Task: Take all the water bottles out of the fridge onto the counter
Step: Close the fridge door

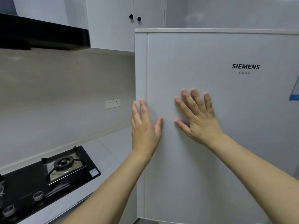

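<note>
1. Fridge door (210, 110), white with the SIEMENS name (246, 66) at upper right, stands closed; water bottles cannot be seen, so where they sit cannot be told.
2. Left hand (144, 128) lies at the door's left edge, fingers straight and upward, thumb spread onto the front panel, gripping nothing.
3. Right hand (199, 117) rests flat on the door front just beside it, fingers spread and straight, holding nothing.
4. Bench (113, 147) runs left of the fridge, carrying a black gas hob (48, 175) with one burner (63, 164) and two knobs showing.
5. Wall sockets (113, 103) sit above the bench, a black range hood (43, 34) higher, and white cupboards (123, 23) over the fridge.
</note>
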The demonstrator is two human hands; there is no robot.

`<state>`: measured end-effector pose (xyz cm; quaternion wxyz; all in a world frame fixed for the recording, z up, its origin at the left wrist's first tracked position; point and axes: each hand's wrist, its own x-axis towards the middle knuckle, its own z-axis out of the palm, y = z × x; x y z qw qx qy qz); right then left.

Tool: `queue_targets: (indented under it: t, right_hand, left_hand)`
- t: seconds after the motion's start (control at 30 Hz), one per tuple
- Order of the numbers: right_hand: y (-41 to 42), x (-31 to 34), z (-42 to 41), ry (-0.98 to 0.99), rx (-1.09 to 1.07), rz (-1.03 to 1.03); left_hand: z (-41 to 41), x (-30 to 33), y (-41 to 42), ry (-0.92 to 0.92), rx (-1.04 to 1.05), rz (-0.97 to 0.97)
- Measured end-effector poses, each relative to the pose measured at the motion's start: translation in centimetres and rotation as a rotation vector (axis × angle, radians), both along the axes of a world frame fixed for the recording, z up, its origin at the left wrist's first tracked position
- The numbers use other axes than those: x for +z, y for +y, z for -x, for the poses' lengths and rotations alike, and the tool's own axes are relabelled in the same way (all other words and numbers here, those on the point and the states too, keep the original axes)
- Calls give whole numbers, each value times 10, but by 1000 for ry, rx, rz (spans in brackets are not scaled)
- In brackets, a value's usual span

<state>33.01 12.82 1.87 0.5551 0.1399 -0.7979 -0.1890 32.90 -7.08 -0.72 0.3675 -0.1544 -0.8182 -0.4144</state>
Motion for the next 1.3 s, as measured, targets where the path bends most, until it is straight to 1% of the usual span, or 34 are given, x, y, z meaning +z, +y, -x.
queue_targets:
  t: [0.2,0.43,0.53,0.67,1.3]
  right_hand:
    - [10,1,45,30,-42,-21]
    - [32,5,77,8,-89,-68]
    - [42,6,90,5,-126,-74]
    - [55,4,102,3,-204,-96]
    - [89,5,159,-24,-422,-129]
  left_hand:
    - [58,8,16,-33,-48,-47]
    - [122,7,36,-45,-162,-223]
    - [145,9,50,-55,-182,-262]
    - [169,8,65,-50,-203,-285]
    - [273,3,124,-74,-409,-311]
